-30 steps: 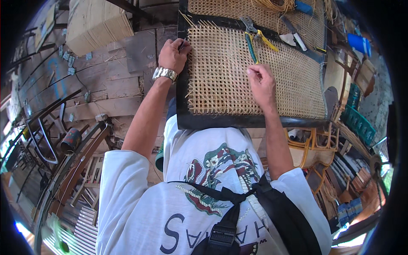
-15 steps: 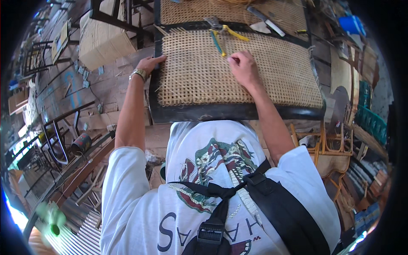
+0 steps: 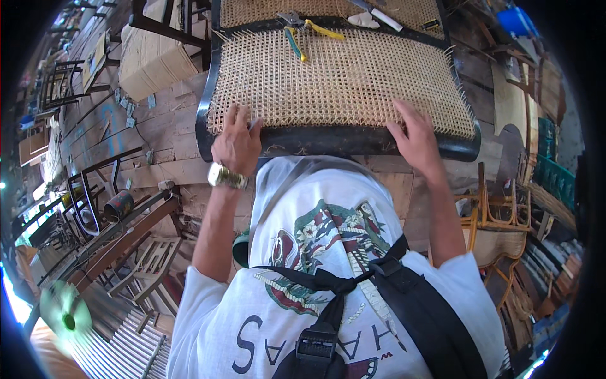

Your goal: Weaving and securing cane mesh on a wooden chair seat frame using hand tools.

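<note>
Cane seat [image 3: 341, 82]: tan open-weave mesh, black frame [image 3: 328, 140]. Pliers [image 3: 303, 31]: yellow and green handles. Watch [image 3: 227, 176]: silver. Shirt [image 3: 328, 284]: white, printed.

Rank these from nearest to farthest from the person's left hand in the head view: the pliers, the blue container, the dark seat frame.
1. Dark seat frame: right under the left hand, at the near edge.
2. Pliers: on the cane, far side.
3. Blue container: far upper right.

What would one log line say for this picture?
left hand: on seat front edge | right hand: on seat front edge | pliers: lying on seat
</note>
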The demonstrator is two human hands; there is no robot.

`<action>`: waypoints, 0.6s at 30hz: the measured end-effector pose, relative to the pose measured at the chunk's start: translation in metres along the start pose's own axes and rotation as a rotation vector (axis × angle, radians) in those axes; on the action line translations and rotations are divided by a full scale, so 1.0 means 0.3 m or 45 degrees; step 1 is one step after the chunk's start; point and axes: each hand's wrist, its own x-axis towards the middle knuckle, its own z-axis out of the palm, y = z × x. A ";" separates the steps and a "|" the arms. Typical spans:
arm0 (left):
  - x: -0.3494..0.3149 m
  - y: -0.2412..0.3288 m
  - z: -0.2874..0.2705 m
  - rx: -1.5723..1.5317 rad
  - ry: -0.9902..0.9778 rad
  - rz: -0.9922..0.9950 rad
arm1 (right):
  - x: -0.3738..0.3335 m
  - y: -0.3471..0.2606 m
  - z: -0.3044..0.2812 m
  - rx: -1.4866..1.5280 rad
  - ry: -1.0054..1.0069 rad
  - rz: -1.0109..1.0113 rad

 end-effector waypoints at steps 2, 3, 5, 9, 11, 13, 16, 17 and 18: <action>-0.047 -0.006 0.045 -0.027 0.127 -0.009 | -0.104 -0.076 -0.147 0.086 -0.054 0.113; -0.056 -0.005 0.064 -0.059 0.164 -0.029 | -0.157 -0.140 -0.221 0.084 -0.133 0.121; -0.069 -0.008 0.099 -0.102 0.216 -0.031 | -0.286 -0.241 -0.343 0.065 -0.292 0.027; -0.080 -0.014 0.130 -0.119 0.431 0.010 | -0.508 -0.374 -0.476 0.207 -0.765 -0.074; -0.086 -0.009 0.125 -0.143 0.384 -0.065 | -0.575 -0.415 -0.561 0.248 -0.888 -0.102; -0.085 -0.014 0.149 -0.149 0.425 -0.052 | -0.632 -0.438 -0.629 0.295 -1.001 -0.132; -0.083 0.000 0.146 -0.131 0.427 -0.034 | -0.728 -0.466 -0.695 0.475 -1.232 -0.043; -0.084 -0.009 0.159 -0.124 0.490 0.002 | -0.763 -0.465 -0.692 0.408 -1.250 -0.043; -0.084 -0.018 0.178 -0.114 0.555 0.035 | -0.793 -0.457 -0.687 0.341 -1.269 -0.044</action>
